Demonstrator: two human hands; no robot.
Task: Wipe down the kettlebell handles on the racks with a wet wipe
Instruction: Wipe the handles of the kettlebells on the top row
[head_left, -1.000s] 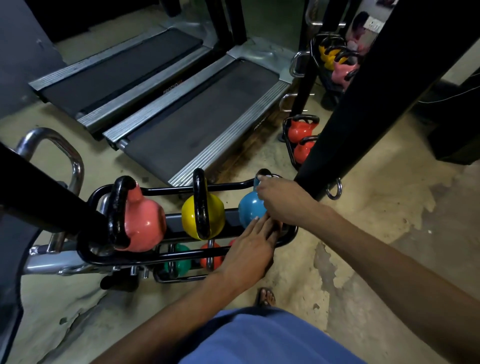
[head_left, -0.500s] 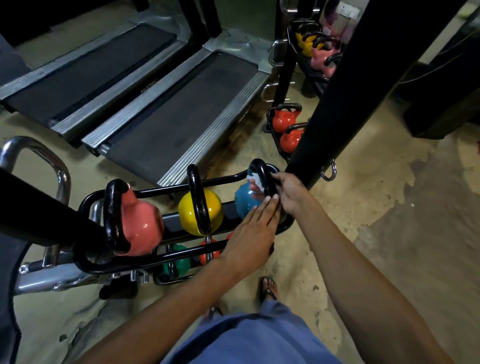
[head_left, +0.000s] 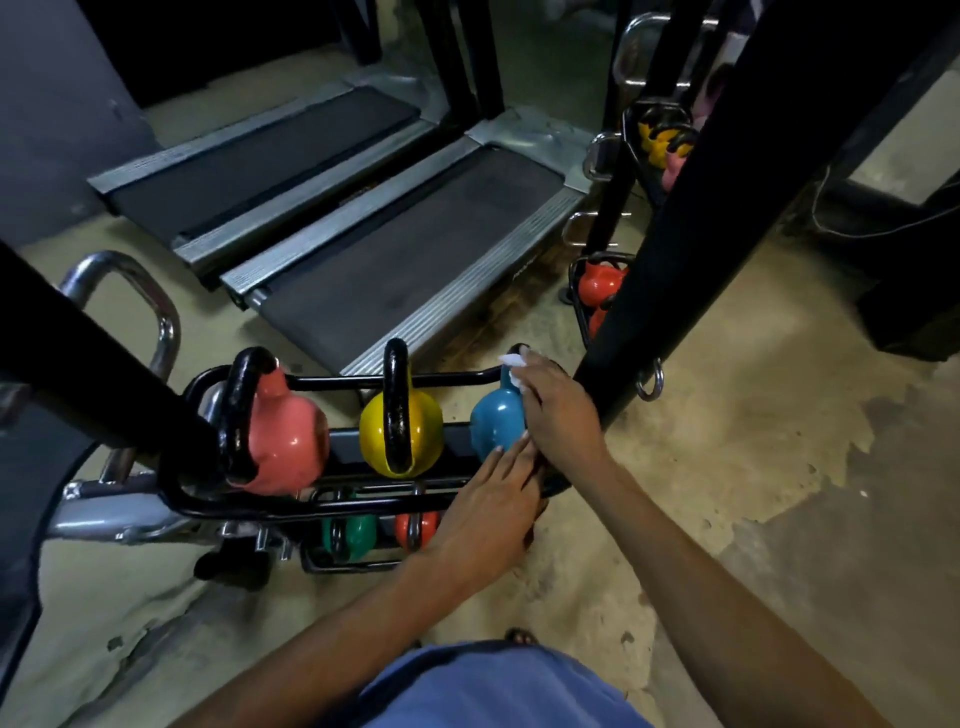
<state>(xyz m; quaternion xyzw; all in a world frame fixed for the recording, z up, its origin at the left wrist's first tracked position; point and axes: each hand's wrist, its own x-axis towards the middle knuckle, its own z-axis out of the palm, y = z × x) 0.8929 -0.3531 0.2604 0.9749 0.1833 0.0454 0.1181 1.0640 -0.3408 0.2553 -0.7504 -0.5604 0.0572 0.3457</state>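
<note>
two treadmills (head_left: 395, 260) ahead of you: matte dark belts, ribbed silver side rails. print on the near rail is too blurred to read. black tubular steel rack (head_left: 332, 383) holds glossy round bells with black loop handles: pink kettlebell (head_left: 283, 441), yellow kettlebell (head_left: 423, 426), blue kettlebell (head_left: 496, 423) at the right end. your right hand (head_left: 556, 410) is curled over the blue one's handle, clamping a crumpled white wet wipe (head_left: 511, 364) against it. your left hand (head_left: 488, 514) lies flat, fingers straight, on the rack's front rail.
</note>
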